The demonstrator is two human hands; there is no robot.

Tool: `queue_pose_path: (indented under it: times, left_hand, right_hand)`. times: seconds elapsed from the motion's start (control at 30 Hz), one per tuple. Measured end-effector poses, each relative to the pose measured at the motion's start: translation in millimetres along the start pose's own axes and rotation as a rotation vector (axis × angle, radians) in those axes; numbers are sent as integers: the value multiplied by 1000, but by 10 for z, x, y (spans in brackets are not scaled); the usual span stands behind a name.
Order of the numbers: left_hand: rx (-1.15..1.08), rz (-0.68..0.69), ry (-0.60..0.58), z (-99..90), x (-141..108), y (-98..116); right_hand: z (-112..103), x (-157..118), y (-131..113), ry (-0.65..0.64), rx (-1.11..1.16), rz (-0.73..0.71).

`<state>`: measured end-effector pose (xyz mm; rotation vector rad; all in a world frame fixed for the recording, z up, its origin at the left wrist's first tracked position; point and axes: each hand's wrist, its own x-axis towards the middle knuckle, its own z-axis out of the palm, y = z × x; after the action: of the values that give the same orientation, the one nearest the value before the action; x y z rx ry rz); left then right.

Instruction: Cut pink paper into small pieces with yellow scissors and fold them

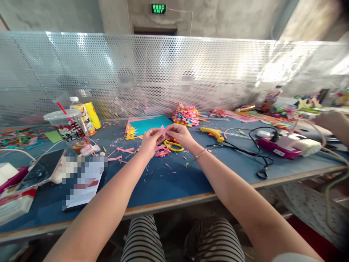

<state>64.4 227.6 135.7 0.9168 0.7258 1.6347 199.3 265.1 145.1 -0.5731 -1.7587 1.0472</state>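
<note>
A small pink paper piece (163, 131) is pinched between my left hand (151, 140) and my right hand (176, 133), a little above the blue table. Yellow-handled scissors (174, 146) lie just beneath my right hand, partly hidden by it. Pink paper strips (162, 151) are heaped under both hands. Behind them, a teal paper sheet (151, 125) rests on pink and yellow paper. A bundle of folded pink, yellow and blue paper (186, 115) stands behind my right hand. The yellow glue gun (212, 133) lies to its right.
On the left are a plastic cup (71, 131), a bottle (86, 118), a phone (43, 167) and a tablet-like device (87, 185). Black cables and a purple power strip (279, 148) lie right. Another person's hand (331, 122) is at far right. A perforated metal screen (158, 72) borders the back.
</note>
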Motion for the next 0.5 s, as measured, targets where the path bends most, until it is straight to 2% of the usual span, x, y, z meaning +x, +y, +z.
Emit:
queue_pose_path:
  times: [0.5]
  left_hand:
    - [19,16,3,-1,6,-17]
  right_hand:
    - [6,25,62,-5,-34,4]
